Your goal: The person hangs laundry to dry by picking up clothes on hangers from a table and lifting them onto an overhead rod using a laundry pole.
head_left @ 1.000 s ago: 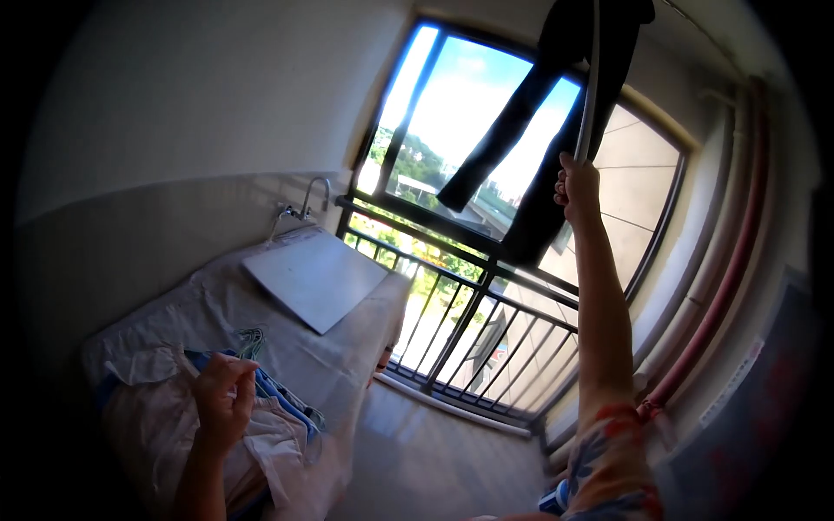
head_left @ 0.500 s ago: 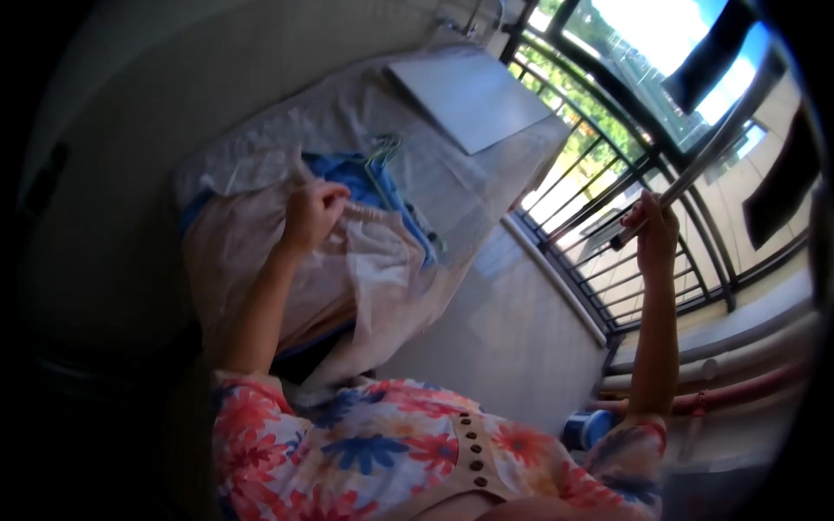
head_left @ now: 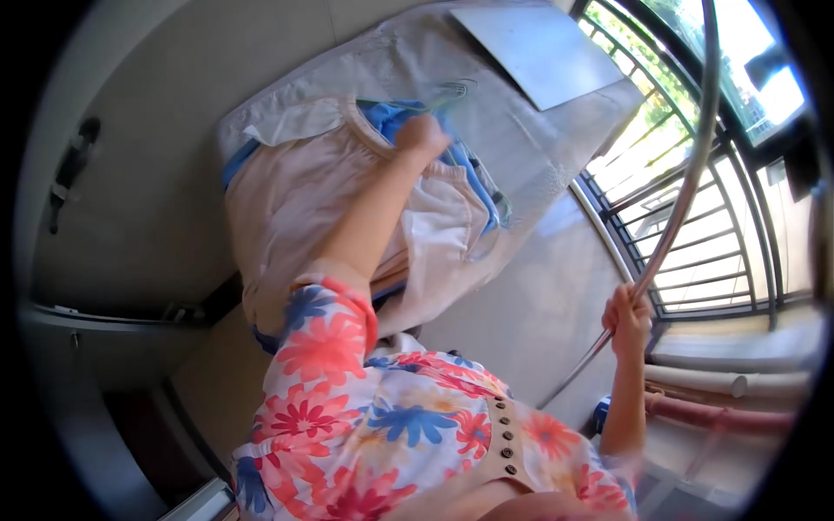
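My left hand (head_left: 423, 139), slightly blurred, is closed over the top of a pile of clothes. What its fingers hold is hidden. Under it lies a blue garment (head_left: 382, 115), with thin pale green wire hangers (head_left: 458, 92) sticking out just beyond. Pale pink elastic-waist trousers (head_left: 304, 187) spread across the pile to the left of my forearm. Off to the right, my right hand (head_left: 627, 319) is wrapped around a long metal pole (head_left: 676, 217), which slants from the floor up past the window.
The clothes lie on a cloth-covered surface (head_left: 556, 143) with a white board (head_left: 539, 54) at its far end. Window railings (head_left: 695, 234) stand on the right, above wall pipes (head_left: 738, 382). A dark door handle (head_left: 74, 174) shows at left.
My left hand has moved right and away from me, from the trousers' waistband to the hangers. My right hand is lower, and more of the pole extends below it. The view has shifted.
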Demonstrator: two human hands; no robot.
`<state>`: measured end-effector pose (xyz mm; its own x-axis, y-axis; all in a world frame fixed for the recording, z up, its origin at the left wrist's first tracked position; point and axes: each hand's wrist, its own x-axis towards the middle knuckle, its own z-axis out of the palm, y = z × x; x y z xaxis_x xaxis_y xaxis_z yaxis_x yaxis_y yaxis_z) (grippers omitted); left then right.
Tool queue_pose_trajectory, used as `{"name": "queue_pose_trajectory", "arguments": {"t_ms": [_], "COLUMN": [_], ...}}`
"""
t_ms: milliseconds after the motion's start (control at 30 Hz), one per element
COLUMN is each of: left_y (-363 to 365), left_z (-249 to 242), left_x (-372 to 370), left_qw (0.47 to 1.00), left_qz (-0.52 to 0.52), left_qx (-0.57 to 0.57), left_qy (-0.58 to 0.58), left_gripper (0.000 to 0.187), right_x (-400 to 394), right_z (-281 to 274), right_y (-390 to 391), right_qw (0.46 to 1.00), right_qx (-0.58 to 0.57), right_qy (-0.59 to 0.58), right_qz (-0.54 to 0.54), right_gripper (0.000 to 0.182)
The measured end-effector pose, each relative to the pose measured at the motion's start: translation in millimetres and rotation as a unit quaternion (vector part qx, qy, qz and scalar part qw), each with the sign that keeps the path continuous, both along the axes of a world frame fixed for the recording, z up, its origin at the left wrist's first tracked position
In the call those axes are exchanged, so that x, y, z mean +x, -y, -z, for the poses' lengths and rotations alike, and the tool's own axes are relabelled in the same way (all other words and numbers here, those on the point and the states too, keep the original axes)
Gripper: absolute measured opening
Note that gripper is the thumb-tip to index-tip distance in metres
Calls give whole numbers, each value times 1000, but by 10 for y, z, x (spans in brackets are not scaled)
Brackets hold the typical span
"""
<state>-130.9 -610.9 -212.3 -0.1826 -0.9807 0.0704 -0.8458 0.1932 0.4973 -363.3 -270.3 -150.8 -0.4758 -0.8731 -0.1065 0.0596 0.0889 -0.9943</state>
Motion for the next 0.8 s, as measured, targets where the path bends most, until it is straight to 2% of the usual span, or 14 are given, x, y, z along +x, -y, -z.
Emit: {"name": "queue_pose_trajectory", "arguments": {"t_ms": [133,200,233,300,333,367,433,633,733,800], "left_y": [53,-18,-86,-237,-439,-529,-937,-1871,-2204,-2324], "left_z": [74,-116,-259,-561,-887,-1027,-1484,-2134,-2258,-2289], "left_x": [47,130,228,479,653,820,1091,1785,2097,2249], "left_qw": [993,985,953,922,919,900,883,848,851,846], "left_qz": [-31,-43,-32,-8,-15,2,1,19,-6,-14], "left_qx": [-30,-54,16,-15,25,-11,5,20,-2,-14], "left_qy": [-108,-160,-300,-387,-393,-435,-469,-530,-526,-532], "left_gripper": [25,21,16,12,11,10,12,18,20,21], "right_x": [-30,-46,-32,-18,-2,32,110,433,759,952], "right_z": [467,666,708,792,824,822,825,920,752,761], "right_y": [-259,-334,-348,-378,-420,-425,-415,-216,-121,-33], "right_qw": [993,984,979,963,951,938,907,784,769,788], "right_qx": [90,118,144,183,190,204,215,206,213,176], "right_qy": [73,98,104,129,147,154,171,240,207,161], "right_qz": [-37,-86,-103,-151,-196,-236,-318,-535,-566,-567], "right_gripper": [21,23,24,23,23,23,24,23,24,26]}}
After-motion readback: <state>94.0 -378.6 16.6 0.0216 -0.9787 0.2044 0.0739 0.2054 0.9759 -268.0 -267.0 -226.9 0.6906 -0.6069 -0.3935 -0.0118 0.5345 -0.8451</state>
